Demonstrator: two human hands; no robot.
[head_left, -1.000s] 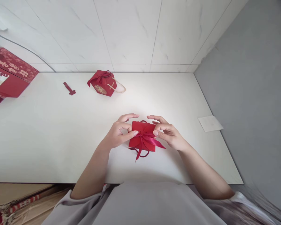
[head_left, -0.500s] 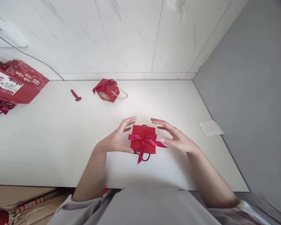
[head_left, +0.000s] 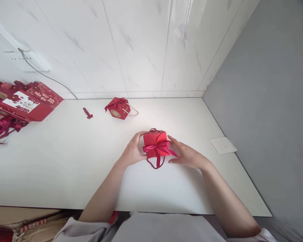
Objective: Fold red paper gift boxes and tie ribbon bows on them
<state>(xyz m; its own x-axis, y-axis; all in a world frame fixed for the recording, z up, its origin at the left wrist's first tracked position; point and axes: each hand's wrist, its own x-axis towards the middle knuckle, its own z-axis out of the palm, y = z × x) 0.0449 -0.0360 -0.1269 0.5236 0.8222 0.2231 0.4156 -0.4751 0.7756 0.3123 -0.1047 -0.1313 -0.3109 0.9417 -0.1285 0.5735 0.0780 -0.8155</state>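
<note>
A small red gift box (head_left: 151, 138) stands on the white table in front of me, tied with a magenta ribbon bow (head_left: 156, 146) and fitted with dark red cord handles. My left hand (head_left: 134, 149) curves round its left side, fingers at the back corner and thumb at the front one. On the opposite side, my right hand (head_left: 188, 155) has its fingertips against the box edge and its thumb close to the front corner, beside the trailing ribbon end. The box leans slightly. Its underside is hidden.
Further back stand a red hexagonal gift box (head_left: 119, 109) with a gold cord and a small dark red paper strip (head_left: 88, 113). Larger red boxes (head_left: 40, 112) fill the left end. A white paper (head_left: 223, 145) lies at right by the grey wall (head_left: 267, 101). Cardboard (head_left: 20, 215) sits below the table edge.
Both hands have closed in on the box from its sides. The box has shifted slightly away from me and tipped. The camera view has tilted up a little.
</note>
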